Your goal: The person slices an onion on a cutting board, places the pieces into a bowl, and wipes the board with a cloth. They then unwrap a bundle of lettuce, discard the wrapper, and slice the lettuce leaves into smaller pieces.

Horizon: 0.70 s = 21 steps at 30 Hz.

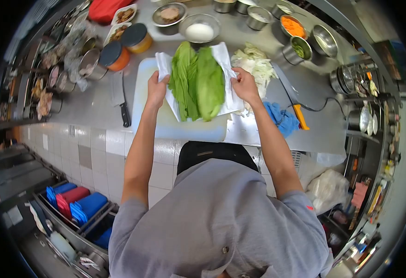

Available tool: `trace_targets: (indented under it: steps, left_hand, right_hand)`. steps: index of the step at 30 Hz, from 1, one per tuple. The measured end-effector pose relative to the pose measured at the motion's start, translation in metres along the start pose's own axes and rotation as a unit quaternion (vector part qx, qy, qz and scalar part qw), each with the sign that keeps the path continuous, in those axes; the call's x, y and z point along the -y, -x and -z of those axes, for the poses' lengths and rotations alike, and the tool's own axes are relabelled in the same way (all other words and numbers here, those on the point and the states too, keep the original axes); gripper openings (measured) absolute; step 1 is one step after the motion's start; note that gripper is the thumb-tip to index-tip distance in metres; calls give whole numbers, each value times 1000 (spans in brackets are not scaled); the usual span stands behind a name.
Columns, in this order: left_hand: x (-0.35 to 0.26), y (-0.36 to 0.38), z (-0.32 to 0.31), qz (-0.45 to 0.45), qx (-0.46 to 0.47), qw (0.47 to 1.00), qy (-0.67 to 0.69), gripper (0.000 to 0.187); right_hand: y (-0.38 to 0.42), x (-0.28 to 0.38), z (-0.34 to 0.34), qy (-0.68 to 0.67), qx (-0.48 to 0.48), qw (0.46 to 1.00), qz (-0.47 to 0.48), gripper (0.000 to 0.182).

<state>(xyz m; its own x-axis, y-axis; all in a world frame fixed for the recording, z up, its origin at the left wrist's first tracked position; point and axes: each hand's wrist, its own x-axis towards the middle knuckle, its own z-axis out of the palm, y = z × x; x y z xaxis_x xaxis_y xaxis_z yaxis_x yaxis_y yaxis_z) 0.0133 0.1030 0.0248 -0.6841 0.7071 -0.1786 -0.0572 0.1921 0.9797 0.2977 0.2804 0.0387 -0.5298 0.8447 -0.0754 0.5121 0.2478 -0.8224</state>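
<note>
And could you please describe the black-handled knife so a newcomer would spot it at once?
On the steel counter, find the pale cutting board. Just left of it lies the black-handled knife, its handle toward the counter's near edge; the other knife, right of the board, has an orange handle.

Leafy greens (210,83) lie on a sheet (231,98) above a cutting board (189,132) at the near edge of the surface (89,99). A cleaver (118,95) lies left of the board, chopped leaves (259,67) and a knife (286,88) to the right; jars (136,38) stand behind at left, a bowl (216,28) behind the greens.
</note>
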Motion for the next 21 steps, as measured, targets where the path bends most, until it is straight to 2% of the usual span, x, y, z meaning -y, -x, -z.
trace_targets:
  steps: [2, 4, 8, 9, 10, 12, 13, 14, 17, 20, 21]
  left_hand:
    - [-26, 14, -26, -5, 25, 999, 38, 20]
    - [-43, 27, -58, -18, 35, 997, 73, 12]
    - [-59, 44, -130, -45, 107, 988, 101, 14]
    - [-49, 45, -151, -81, 119, 987, 76, 17]
    - [-44, 49, -170, -70, 146, 986, 38, 20]
    - [-14, 43, -194, -43, 210, 974, -69, 28]
    - [1, 42, -201, -50, 210, 972, -94, 30]
    - [13, 49, -204, -59, 209, 969, -117, 32]
    - [24, 76, -200, -57, 165, 973, -150, 45]
    - [5, 108, -192, -27, 92, 988, -121, 52]
    - [5, 116, -188, -36, 70, 987, -138, 51]
  right_hand:
    - [14, 4, 21, -51, -18, 999, 1, 28]
    - [32, 4, 49, -57, -32, 998, 2, 26]
    - [48, -41, 106, -70, -106, 992, 12, 22]
    - [50, -57, 118, -77, -130, 988, 10, 21]
    - [50, -69, 131, -54, -125, 990, -21, 22]
    - [43, -91, 150, 11, -165, 986, 2, 23]
    - [36, -99, 162, 42, -186, 982, 15, 24]
    - [26, -105, 177, 41, -182, 982, 2, 38]
    - [-14, -132, 206, 56, -268, 962, 26, 54]
    - [-65, -167, 217, 130, -310, 939, 68, 65]
    - [-73, -176, 219, 142, -288, 943, 85, 59]
